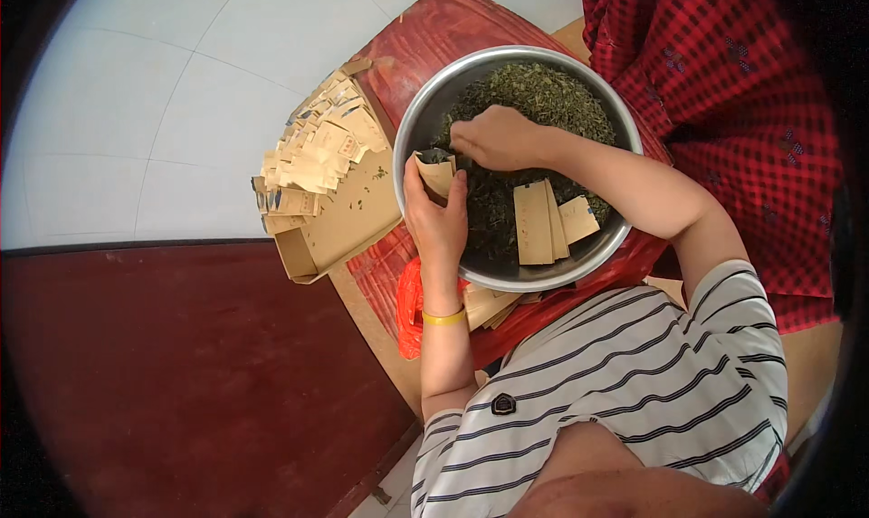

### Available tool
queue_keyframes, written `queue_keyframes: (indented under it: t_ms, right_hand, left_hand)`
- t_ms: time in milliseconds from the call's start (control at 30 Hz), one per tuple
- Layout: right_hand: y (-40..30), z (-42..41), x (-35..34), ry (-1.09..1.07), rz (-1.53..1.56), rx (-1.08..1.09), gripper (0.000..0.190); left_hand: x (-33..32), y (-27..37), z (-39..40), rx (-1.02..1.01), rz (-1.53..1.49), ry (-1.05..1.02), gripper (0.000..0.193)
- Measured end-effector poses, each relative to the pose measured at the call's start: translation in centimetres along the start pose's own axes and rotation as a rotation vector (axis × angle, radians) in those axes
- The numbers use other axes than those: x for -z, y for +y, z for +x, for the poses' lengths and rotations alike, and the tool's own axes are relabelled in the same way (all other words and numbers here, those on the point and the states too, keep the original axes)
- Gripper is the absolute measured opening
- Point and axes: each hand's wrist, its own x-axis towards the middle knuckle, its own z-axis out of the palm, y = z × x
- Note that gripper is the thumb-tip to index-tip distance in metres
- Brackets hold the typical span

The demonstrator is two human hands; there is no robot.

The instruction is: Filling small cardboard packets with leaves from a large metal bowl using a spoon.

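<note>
A large stainless steel basin [517, 55] holds dried, crumbled green-brown leaves [543, 94]. At the basin's left inner side my left hand [438, 223] grips a small brown paper packet [438, 174], its mouth spread and dark leaf inside. My right hand [499, 138] is over the leaves just right of the packet's mouth, fingers curled with the fingertips pointing down-left; whether leaves are pinched between them is hidden. Several flat paper packets [534, 223] lie fanned on the leaves in the lower right of the basin.
Left of the basin, a cardboard box [356, 202] holds many paper packets [326, 148] and leaf crumbs. A red plastic bag [409, 307] and more packets [485, 306] lie below the basin's rim. Red checked cloth [733, 138] hangs at the right; a dark red surface [190, 369] fills the lower left.
</note>
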Motion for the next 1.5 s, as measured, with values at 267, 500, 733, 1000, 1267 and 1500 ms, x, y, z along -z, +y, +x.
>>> queue_keyframes:
  t_ms: [267, 500, 733, 1000, 1267, 1500]
  right_hand:
    - [0.4, 0.3, 4.0, 0.433, 0.247, -0.149, 0.03]
    - [-2.5, -0.7, 5.6, 0.744, 0.039, 0.367, 0.015]
    - [-3.6, -1.2, 5.8, 0.714, -0.105, 0.504, 0.01]
    - [-3.2, -0.5, 4.2, 0.661, -0.01, 0.493, 0.012]
    - [-3.6, -0.8, 3.5, 0.466, 0.027, 0.507, 0.013]
    - [-1.5, -0.8, 5.9, 0.674, 0.064, 0.245, 0.013]
  left_hand:
    - [0.1, 0.0, -0.1, -0.034, 0.025, 0.023, 0.059]
    - [0.0, 0.0, 0.0, 0.002, -0.003, -0.011, 0.064]
    - [0.2, 0.2, -0.1, 0.008, 0.068, 0.004, 0.065]
    - [0.1, 0.0, -0.2, 0.087, 0.087, -0.029, 0.063]
    - [0.2, -0.4, -0.2, -0.009, 0.066, -0.022, 0.062]
    - [-0.1, -0.1, -0.2, -0.011, 0.066, -0.01, 0.057]
